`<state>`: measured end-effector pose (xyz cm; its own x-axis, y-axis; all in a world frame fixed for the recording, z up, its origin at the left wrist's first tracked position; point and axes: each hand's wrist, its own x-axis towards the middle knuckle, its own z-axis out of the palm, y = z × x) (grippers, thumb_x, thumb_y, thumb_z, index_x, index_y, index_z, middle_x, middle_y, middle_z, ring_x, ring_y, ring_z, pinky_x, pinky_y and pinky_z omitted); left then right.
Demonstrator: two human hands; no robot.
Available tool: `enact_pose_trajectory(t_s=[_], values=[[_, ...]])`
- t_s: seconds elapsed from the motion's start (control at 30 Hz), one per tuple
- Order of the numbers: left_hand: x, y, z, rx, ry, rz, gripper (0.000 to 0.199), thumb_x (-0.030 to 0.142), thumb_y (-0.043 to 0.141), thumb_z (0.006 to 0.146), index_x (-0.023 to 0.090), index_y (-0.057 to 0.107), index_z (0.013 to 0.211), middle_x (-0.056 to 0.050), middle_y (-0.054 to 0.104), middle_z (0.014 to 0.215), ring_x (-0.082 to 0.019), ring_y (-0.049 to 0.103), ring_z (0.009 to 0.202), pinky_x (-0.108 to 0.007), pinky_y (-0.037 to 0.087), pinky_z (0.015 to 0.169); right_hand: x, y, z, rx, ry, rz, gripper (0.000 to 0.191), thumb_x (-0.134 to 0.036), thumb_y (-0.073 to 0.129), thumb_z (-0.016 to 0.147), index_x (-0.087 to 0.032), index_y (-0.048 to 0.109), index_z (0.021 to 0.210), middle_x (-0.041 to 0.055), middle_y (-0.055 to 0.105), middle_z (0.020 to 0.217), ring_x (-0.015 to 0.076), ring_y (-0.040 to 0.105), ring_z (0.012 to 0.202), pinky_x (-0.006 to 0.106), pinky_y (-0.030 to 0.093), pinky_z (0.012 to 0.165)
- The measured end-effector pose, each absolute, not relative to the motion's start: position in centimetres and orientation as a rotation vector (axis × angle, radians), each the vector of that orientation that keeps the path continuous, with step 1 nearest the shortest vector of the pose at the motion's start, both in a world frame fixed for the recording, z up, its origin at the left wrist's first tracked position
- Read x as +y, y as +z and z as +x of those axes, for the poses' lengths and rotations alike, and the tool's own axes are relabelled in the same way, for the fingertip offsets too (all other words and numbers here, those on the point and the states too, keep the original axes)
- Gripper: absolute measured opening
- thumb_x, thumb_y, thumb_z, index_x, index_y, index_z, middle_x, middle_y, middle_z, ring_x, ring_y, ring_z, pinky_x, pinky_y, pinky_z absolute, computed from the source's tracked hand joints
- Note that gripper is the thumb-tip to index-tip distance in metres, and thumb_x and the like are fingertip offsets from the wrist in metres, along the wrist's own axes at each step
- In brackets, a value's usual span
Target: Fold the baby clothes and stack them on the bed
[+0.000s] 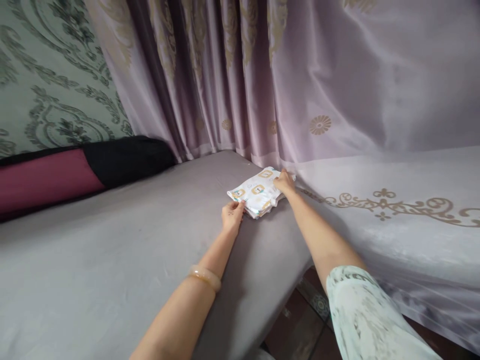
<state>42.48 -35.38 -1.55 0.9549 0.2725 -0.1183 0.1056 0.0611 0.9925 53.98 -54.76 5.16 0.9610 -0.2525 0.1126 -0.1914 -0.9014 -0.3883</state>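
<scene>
A small stack of folded white cloth [258, 189], printed with yellow and teal figures, lies near the far corner of the grey-covered bed; it looks like clothing. My left hand [233, 215] grips its near left edge, fingers closed at the rim, with the thumb on top. On the stack's right side, my right hand [285, 181] is closed over the edge, and its fingertips are partly hidden. Several layers show along the front edge of the stack. A pale bangle [205, 278] circles my left forearm.
The grey bed surface [112, 260] stretches to the left and front. A black and dark red cushion-like bundle [127, 162] lies along the patterned wall. Mauve curtains [318, 75] hang behind and to the right. Dark floor tiles [300, 320] show below the bed's right edge.
</scene>
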Motion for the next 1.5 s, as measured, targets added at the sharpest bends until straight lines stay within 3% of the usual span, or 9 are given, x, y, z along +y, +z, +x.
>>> enact_pose_trajectory(t_s=[0.23,0.57,0.7,0.8,0.93,1.1,1.27,1.43,1.5], values=[[-35.4,-0.8,42.2,0.307,0.112,1.454,0.022,0.034,0.068,0.080,0.013,0.066,0.074,0.000,0.061,0.058,-0.010,0.051,0.047,-0.020,0.038,0.042,-53.6,4.4,54.4,0.374,-0.205,-2.844,0.043,-0.034,0.042,0.093,-0.008,0.065,0.119,0.0219,0.057,0.129,0.0335,0.052,0.123,0.040,0.042,0.102],[-35.3,0.4,42.4,0.352,0.025,1.428,0.025,0.031,0.064,0.085,0.013,0.064,0.068,0.000,0.059,0.054,-0.007,0.047,0.041,-0.020,0.042,0.044,-53.1,5.5,53.9,0.289,-0.121,-2.866,0.043,-0.033,0.045,0.093,-0.010,0.063,0.125,0.0219,0.056,0.132,0.0333,0.050,0.126,0.043,0.039,0.103],[-35.1,0.6,42.5,0.377,-0.012,1.350,0.023,0.028,0.057,0.091,0.010,0.069,0.100,0.000,0.059,0.056,-0.007,0.049,0.042,-0.019,0.044,0.046,-49.9,5.9,50.7,-0.118,-0.220,-2.918,0.044,-0.031,0.038,0.096,-0.018,0.054,0.135,0.0160,0.045,0.147,0.0294,0.044,0.133,0.048,0.029,0.111],[-34.5,0.9,42.2,0.369,-0.047,1.213,0.044,0.021,0.052,0.094,0.011,0.049,0.137,0.002,0.061,0.059,-0.008,0.053,0.046,-0.019,0.048,0.052,-46.9,5.7,48.2,-0.475,-0.104,-2.925,0.049,-0.037,0.031,0.099,-0.021,0.045,0.144,0.0126,0.030,0.158,0.0272,0.026,0.144,0.053,0.018,0.115],[-33.3,1.1,41.2,0.336,-0.093,1.091,0.057,0.014,0.049,0.094,0.015,0.030,0.149,0.001,0.065,0.064,-0.008,0.058,0.051,-0.021,0.051,0.060,-44.4,4.7,46.7,-0.648,-0.016,-2.956,0.054,-0.041,0.023,0.101,-0.023,0.039,0.148,0.0112,0.024,0.160,0.0294,0.018,0.147,0.059,0.014,0.115],[-30.1,1.2,39.5,0.330,-0.188,1.128,0.060,0.019,0.054,0.092,0.011,0.030,0.146,-0.007,0.071,0.075,-0.011,0.062,0.055,-0.023,0.053,0.062,-43.7,2.7,47.4,-0.650,-0.082,-3.083,0.055,-0.039,0.021,0.099,-0.024,0.040,0.148,0.0118,0.031,0.158,0.0308,0.024,0.145,0.059,0.018,0.114],[-24.0,1.6,37.1,0.221,-0.243,1.347,0.044,0.032,0.065,0.086,0.015,0.057,0.126,-0.015,0.074,0.083,-0.017,0.068,0.068,-0.028,0.055,0.065,-43.5,1.3,48.6,-0.672,-0.228,-3.077,0.053,-0.042,0.023,0.096,-0.033,0.048,0.142,0.0116,0.044,0.150,0.0319,0.036,0.139,0.063,0.030,0.106],[-16.6,2.4,33.5,0.274,-0.177,1.419,0.030,0.033,0.072,0.080,0.017,0.068,0.105,-0.012,0.074,0.081,-0.015,0.067,0.067,-0.028,0.055,0.068,-43.6,0.8,49.2,-0.730,-0.296,-2.943,0.047,-0.038,0.030,0.094,-0.034,0.058,0.131,0.0170,0.058,0.134,0.0279,0.051,0.127,0.048,0.046,0.092],[-13.5,2.8,31.7,0.292,-0.175,1.483,0.029,0.032,0.073,0.079,0.016,0.068,0.102,-0.009,0.074,0.080,-0.013,0.065,0.065,-0.028,0.055,0.069,-43.9,0.8,49.4,-0.804,-0.349,-2.848,0.048,-0.038,0.031,0.093,-0.025,0.059,0.129,0.0175,0.062,0.126,0.0328,0.056,0.120,0.051,0.047,0.091]])
